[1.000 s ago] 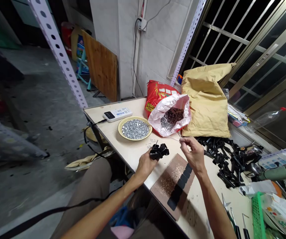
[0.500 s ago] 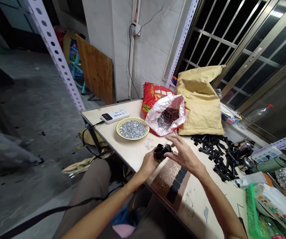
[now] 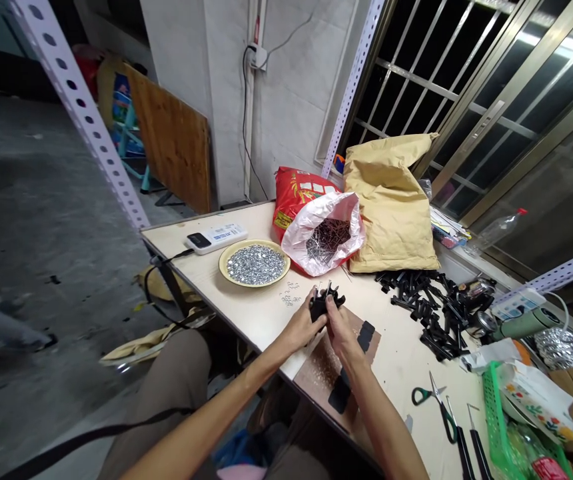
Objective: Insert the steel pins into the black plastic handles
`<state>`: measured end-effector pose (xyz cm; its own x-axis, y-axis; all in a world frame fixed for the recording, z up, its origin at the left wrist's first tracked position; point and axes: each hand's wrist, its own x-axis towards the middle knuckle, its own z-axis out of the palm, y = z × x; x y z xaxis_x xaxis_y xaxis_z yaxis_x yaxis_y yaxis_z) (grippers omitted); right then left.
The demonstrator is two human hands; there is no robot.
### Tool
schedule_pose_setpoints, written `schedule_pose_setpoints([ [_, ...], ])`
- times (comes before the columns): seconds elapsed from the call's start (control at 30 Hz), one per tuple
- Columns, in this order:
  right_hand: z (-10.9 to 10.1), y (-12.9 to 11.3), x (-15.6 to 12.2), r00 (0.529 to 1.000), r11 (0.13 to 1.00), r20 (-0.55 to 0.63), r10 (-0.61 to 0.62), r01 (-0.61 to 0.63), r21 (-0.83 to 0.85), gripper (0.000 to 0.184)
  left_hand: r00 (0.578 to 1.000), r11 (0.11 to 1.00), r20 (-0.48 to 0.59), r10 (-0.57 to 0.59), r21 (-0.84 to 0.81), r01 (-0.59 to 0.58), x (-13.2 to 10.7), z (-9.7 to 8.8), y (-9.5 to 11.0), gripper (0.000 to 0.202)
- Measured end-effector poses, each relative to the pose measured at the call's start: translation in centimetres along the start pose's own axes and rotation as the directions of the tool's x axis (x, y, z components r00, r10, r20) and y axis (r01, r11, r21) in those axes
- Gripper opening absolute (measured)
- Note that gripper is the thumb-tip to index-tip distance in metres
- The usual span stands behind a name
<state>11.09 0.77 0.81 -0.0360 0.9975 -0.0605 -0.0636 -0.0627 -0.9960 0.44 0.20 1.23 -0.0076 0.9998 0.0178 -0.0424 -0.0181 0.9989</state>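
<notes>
My left hand point(image 3: 302, 327) is closed around a cluster of black plastic parts point(image 3: 319, 307), with thin metal pins sticking up from it. On the other side my right hand point(image 3: 339, 324) grips the same parts, its thumb pressed against them. My fingers hide much of the cluster. Below my hands lies a brown board point(image 3: 316, 373) with a row of black pads point(image 3: 340, 392). Small silvery pieces point(image 3: 290, 295) are scattered on the table just beyond my left hand. Past them stands a yellow dish point(image 3: 224, 272) full of shiny metal bits.
A red bag point(image 3: 286, 193) gapes with long brown pins point(image 3: 334, 237) inside, beside a large paper sack point(image 3: 391, 213). Black plastic pieces point(image 3: 431, 313) are heaped at right. Scissors point(image 3: 436, 393), screwdrivers and a green basket point(image 3: 491, 400) lie nearer. A white power bank point(image 3: 221, 237) sits at left.
My right hand has gone from spread fingers beside the black parts to gripping them. Both hands are now close together. The view has swung slightly right, bringing the scissors into sight.
</notes>
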Motion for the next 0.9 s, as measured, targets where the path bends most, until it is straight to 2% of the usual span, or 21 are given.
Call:
schedule_pose_setpoints([
  [0.07, 0.5, -0.3, 0.3, 0.996, 0.999, -0.073, -0.043, 0.045, 0.031, 0.054, 1.000, 1.000, -0.015, 0.001, -0.017, -0.001, 0.4, -0.2, 0.1, 0.040],
  [0.2, 1.2, -1.1, -0.4, 0.980, 0.991, -0.149, -0.134, 0.133, -0.015, 0.049, 0.995, 0.979, 0.003, -0.101, -0.178, 0.100, 0.3, -0.6, 0.9, 0.049],
  [0.3, 1.9, -1.6, -1.1, 0.950, 0.970, -0.197, -0.242, 0.230, -0.083, 0.043, 0.998, 0.968, -0.018, -0.064, -0.243, 0.058, -0.1, -0.6, 1.7, 0.053],
  [0.37, 2.2, -1.8, -1.1, 0.938, 0.961, -0.216, -0.273, 0.253, -0.113, 0.037, 1.000, 0.962, -0.012, -0.023, -0.271, 0.019, -0.1, -0.5, 2.1, 0.052],
  [0.47, 2.3, -2.0, -0.5, 0.923, 0.954, -0.247, -0.296, 0.276, -0.113, 0.035, 0.996, 0.976, -0.080, 0.033, -0.211, -0.049, 0.2, -0.5, 2.1, 0.045],
  [0.57, 2.0, -2.2, 0.2, 0.920, 0.939, -0.203, -0.336, 0.309, -0.153, 0.040, 0.987, 0.988, -0.138, 0.078, -0.124, -0.095, 0.7, -0.5, 1.5, 0.042],
  [0.73, 1.8, -2.0, 0.9, 0.962, 0.968, -0.152, -0.225, 0.204, -0.145, 0.040, 0.998, 0.940, -0.064, 0.016, -0.338, -0.037, 1.1, -0.4, 0.8, 0.051],
  [0.83, 1.9, -1.7, 1.0, 0.976, 0.981, -0.133, -0.173, 0.158, -0.116, 0.041, 0.997, 0.949, -0.033, 0.067, -0.305, -0.074, 1.2, -0.3, 0.6, 0.049],
  [0.9, 1.8, -1.6, 1.1, 0.979, 0.976, -0.111, -0.174, 0.156, -0.154, 0.038, 0.993, 0.964, -0.061, 0.104, -0.241, -0.116, 1.1, -0.4, 0.3, 0.045],
])
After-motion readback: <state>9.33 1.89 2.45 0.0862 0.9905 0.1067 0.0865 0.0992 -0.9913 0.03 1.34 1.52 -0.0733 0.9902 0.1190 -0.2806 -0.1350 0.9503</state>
